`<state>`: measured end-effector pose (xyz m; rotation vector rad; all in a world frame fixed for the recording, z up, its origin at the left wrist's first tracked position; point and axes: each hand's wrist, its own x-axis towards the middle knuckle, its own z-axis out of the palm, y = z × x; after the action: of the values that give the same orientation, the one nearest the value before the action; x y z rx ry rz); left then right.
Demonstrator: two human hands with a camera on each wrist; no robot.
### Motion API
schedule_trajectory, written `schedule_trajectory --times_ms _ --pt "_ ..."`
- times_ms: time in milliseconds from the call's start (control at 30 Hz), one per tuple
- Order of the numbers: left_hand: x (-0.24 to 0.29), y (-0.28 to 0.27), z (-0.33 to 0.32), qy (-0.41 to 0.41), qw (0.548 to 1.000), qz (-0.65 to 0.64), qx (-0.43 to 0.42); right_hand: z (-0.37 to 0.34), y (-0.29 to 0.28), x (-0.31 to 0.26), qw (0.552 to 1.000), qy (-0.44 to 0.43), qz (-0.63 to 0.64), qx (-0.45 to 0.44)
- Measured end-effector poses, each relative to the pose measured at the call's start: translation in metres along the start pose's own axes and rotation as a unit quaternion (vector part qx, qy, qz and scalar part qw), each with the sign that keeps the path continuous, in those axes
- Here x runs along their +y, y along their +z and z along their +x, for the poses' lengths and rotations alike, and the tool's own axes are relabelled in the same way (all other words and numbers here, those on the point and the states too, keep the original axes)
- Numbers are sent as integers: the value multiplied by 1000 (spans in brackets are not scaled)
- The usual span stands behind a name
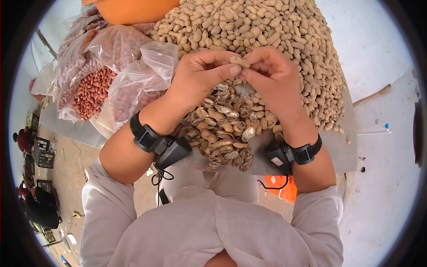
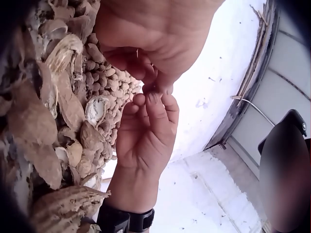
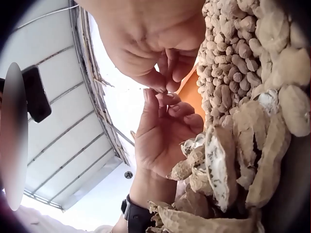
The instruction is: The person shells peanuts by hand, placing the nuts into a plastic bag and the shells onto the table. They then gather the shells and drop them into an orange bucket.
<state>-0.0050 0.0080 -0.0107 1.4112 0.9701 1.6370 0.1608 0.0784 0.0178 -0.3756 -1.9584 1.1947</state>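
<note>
While left hand [image 1: 199,73] and right hand [image 1: 276,79] pinch one peanut [image 1: 240,61], fingers [image 1: 218,55] nearly closed, oversqueezing could spill its kernels into shells [image 1: 226,111].

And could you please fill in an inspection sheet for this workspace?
Surface: grey table, largely covered.
Job's things: one peanut held up; a large pile of unshelled peanuts on the far side; opened shells heaped nearer the body.
Clutter: clear plastic bags with reddish kernels on the left; an orange container behind them.
Grippers: bare hands; left hand and right hand pinch the peanut together.
Cables: dark cords below both wrist cameras.
Surroundings: black crates and people beyond the table, to the left.
</note>
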Motion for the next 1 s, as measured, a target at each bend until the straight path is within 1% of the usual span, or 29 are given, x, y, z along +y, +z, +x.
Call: schedule_trajectory --times_ms 33,133,233,333,433,533,633,733,833,933,1000 --pt "0 0 0 -10 1000 -1 8 -1 2 -2 998 -10 -54 8" --pt "3 3 -1 -14 999 -20 22 1 -1 -1 996 24 87 3" --pt "-1 1 0 -9 1000 -28 7 3 0 7 987 71 140 31" --pt "0 5 0 9 999 -52 0 3 2 1 982 118 146 -9" --pt "-1 3 0 28 999 25 11 3 3 -1 989 122 77 -19" --pt "2 4 -2 -8 999 45 20 1 1 1 994 108 7 -16" --pt "2 4 -3 -10 997 71 11 -1 4 -1 995 89 -44 0" --pt "0 7 -5 0 999 41 20 -2 9 -3 994 85 -61 20" --pt "-1 9 -5 7 998 52 24 -2 9 0 991 68 -113 31" --pt "-3 8 -5 4 998 56 27 -2 10 6 989 34 -134 45" --pt "-3 11 -4 17 997 57 48 -3 10 -1 990 70 -117 38"
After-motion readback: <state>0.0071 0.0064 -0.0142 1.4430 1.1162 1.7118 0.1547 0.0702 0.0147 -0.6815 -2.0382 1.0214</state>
